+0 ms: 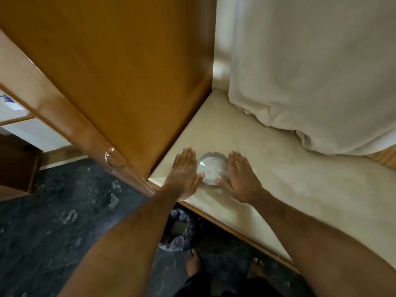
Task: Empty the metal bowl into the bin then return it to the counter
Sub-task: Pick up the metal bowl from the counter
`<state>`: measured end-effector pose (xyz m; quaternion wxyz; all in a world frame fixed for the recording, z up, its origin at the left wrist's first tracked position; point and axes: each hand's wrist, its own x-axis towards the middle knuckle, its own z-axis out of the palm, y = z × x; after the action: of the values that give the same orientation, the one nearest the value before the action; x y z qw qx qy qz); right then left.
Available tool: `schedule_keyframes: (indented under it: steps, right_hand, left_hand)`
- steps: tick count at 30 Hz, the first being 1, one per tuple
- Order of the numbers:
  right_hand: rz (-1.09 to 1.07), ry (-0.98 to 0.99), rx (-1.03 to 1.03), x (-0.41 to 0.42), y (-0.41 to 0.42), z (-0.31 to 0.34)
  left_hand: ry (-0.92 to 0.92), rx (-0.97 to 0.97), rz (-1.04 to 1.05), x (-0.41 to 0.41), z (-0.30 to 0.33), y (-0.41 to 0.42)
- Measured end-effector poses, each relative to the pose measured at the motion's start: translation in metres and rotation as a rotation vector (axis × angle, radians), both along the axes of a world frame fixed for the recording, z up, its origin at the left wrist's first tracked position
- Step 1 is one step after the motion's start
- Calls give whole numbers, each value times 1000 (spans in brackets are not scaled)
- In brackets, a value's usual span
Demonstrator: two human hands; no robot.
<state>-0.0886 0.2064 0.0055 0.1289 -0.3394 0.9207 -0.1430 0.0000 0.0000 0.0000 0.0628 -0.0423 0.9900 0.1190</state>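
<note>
At frame centre, a round shiny metal bowl (212, 168) sits on the smooth cream worktop (278, 189), between flat left hand (184, 174) and right hand (241, 177), fingers (236, 161) straight, holding nothing.

You stand at a pale, cream-coloured counter (278, 189) edged with a wooden trim, set against a tall wooden cabinet (120, 82) on its left; near the counter's front left corner sits a small metal bowl (212, 168) holding something whitish; your left hand (184, 174) and right hand (240, 179) lie flat on the surface either side of it; a white cloth (310, 82) drapes onto the counter's far side; below, on the dark speckled floor (64, 211), stands a bin (180, 230) with a dark liner.
</note>
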Motion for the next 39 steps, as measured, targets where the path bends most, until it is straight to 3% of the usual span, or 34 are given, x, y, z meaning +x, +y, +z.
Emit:
schedule_keyframes:
  steps: [6, 10, 18, 28, 34, 39]
  right_hand:
    - [-77, -108, -37, -4, -9, -15]
    - [-163, -232, -126, -7, -15, -23]
    - [-125, -256, -301, -14, -20, -13]
    - [262, -300, -345, 64, -62, 18]
    - [285, -382, -345, 139, -65, -15]
    - [226, -434, -257, 181, -68, -83]
  left_hand:
    - [-117, 108, -118, -3, -13, -11]
    - [-106, 279, -32, -14, -17, -9]
    - [-40, 364, 107, -6, 4, -6]
    - [200, 235, 430, 120, 27, -4]
    - [148, 226, 506, 204, -9, -3]
    - [35, 314, 525, 238, -82, -14]
